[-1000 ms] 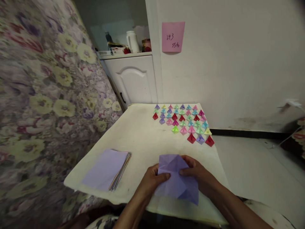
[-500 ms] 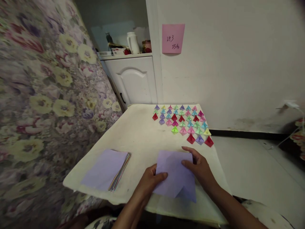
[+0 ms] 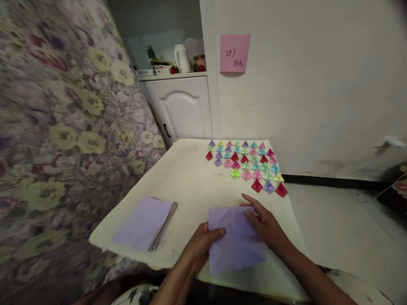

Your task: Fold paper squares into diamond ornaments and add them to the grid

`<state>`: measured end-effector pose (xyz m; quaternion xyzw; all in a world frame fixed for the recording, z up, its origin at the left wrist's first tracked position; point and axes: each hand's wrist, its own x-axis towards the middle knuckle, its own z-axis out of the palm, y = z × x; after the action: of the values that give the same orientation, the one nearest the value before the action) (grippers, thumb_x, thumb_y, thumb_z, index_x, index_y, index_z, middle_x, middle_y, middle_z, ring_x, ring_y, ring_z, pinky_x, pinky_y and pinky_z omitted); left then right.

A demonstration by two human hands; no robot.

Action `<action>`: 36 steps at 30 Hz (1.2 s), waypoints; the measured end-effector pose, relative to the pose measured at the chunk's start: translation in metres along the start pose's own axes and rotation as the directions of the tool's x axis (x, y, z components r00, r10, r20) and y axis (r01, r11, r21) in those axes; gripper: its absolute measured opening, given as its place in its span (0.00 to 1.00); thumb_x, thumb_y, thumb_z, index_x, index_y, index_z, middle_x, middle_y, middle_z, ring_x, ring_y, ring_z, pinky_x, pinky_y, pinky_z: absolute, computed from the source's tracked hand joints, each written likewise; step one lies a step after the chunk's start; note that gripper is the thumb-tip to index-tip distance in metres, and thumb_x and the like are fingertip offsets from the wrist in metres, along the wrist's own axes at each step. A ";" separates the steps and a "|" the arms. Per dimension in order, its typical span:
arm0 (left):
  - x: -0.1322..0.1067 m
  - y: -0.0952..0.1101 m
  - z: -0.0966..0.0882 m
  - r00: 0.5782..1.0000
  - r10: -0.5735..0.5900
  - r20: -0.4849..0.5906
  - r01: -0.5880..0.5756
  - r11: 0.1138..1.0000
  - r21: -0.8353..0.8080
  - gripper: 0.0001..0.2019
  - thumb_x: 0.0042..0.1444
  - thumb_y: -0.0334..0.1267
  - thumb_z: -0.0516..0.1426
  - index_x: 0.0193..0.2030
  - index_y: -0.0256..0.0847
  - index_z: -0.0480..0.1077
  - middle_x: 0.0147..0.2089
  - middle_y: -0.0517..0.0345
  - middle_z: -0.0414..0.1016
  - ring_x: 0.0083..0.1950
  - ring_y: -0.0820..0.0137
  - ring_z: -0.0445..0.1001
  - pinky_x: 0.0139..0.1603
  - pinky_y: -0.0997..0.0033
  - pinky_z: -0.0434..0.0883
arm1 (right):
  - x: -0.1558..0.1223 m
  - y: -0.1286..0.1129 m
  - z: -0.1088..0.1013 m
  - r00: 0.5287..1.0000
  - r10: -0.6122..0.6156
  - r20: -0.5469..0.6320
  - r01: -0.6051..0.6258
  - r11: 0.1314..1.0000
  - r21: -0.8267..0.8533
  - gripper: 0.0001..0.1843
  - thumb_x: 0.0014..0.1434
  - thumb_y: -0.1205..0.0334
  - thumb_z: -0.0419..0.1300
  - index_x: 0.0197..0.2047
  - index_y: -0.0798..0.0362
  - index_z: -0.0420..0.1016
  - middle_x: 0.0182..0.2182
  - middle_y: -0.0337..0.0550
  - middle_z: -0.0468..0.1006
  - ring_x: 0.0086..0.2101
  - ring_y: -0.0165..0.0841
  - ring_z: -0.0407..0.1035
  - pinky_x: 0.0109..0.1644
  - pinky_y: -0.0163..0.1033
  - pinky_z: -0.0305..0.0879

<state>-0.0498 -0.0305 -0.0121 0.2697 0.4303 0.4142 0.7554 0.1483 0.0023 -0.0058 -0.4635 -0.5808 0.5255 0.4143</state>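
A creased purple sheet of origami paper [image 3: 235, 241] is held up over the front part of the table, between both hands. My left hand [image 3: 203, 243] grips its left edge, thumb on top and fingers behind. At the upper right corner my right hand [image 3: 262, 222] pinches the sheet with the thumb on the face; its index finger stretches out past the edge. Off to the left lies a stack of coloured paper [image 3: 144, 224] with a purple sheet uppermost. Several rows of small folded paper pieces [image 3: 244, 163] in many colours stand toward the table's back right.
The pale-covered table [image 3: 187, 182] reaches to the wall. A floral curtain [image 3: 79, 127] hangs along the left side. Behind are a white cabinet [image 3: 184, 103] with a jug [image 3: 182, 59] on its ledge and a pink note [image 3: 234, 53] on the wall.
The lower right corner of the purple sheet, folded over before, now lies opened out, and creases show across the sheet. The whole view has shifted slightly.
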 end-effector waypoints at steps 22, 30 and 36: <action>-0.007 0.006 0.001 0.993 0.116 0.008 -0.115 0.987 -0.109 0.12 0.48 0.30 0.60 0.41 0.28 0.72 0.34 0.45 0.78 0.31 0.68 0.76 0.34 0.72 0.72 | 0.001 -0.002 0.010 0.995 0.005 0.104 -0.030 0.970 0.241 0.04 0.45 0.63 0.65 0.26 0.53 0.75 0.30 0.40 0.74 0.33 0.36 0.69 0.37 0.37 0.65; -0.009 0.006 0.008 0.978 0.148 0.145 -0.156 0.987 0.041 0.22 0.57 0.50 0.51 0.49 0.35 0.67 0.45 0.41 0.73 0.33 0.64 0.76 0.25 0.73 0.70 | 0.001 0.007 0.012 0.993 0.045 -0.109 -0.025 0.983 0.181 0.09 0.51 0.57 0.61 0.29 0.54 0.69 0.23 0.37 0.69 0.26 0.31 0.63 0.29 0.35 0.66; -0.006 0.005 0.012 0.960 0.182 0.214 -0.218 0.963 0.160 0.35 0.33 0.40 0.69 0.52 0.40 0.67 0.47 0.45 0.73 0.40 0.60 0.74 0.33 0.69 0.71 | 0.001 0.003 0.010 0.979 0.033 -0.201 -0.002 0.988 0.152 0.08 0.49 0.59 0.62 0.28 0.54 0.68 0.20 0.33 0.65 0.23 0.29 0.62 0.26 0.33 0.66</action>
<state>-0.0427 -0.0336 -0.0001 0.4194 0.3599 0.4188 0.7206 0.1393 0.0011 -0.0103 -0.4872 -0.4898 0.5216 0.5007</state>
